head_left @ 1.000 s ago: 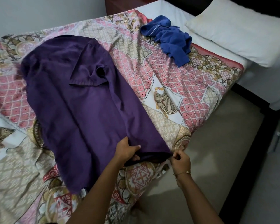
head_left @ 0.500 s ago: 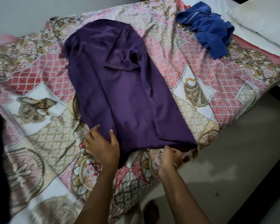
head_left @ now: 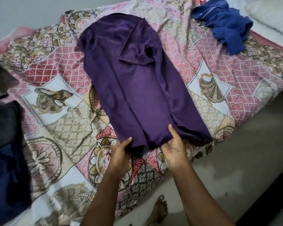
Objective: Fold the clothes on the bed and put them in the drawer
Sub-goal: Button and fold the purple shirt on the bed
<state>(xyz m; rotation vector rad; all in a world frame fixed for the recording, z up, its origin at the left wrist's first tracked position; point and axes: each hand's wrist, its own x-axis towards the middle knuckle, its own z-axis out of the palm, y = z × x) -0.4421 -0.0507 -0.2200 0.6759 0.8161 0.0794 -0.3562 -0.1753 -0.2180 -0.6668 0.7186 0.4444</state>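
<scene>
Patterned bedspread [head_left: 59, 128] in pink, red, beige and white covers bed, printed with lattice panels, floral medallions and elephant motifs. White pillow [head_left: 271, 15] at top right corner, on white sheet [head_left: 268, 36]. Pale wall [head_left: 31, 12] behind bed, upper left. Grey floor [head_left: 235, 152] at right and bottom. Bare foot [head_left: 159, 209] on floor near bottom centre.

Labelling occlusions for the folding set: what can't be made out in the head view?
- Left hand and right hand: fingers hidden under the hem of the purple short-sleeved cotton shirt.
- Dark navy clothes: cut off by the left edge and blurred; type unclear.
- Crumpled blue garment: bunched up; type unclear.
- White pillow: cut off by the frame's corner.
- Drawer: out of view.
</scene>
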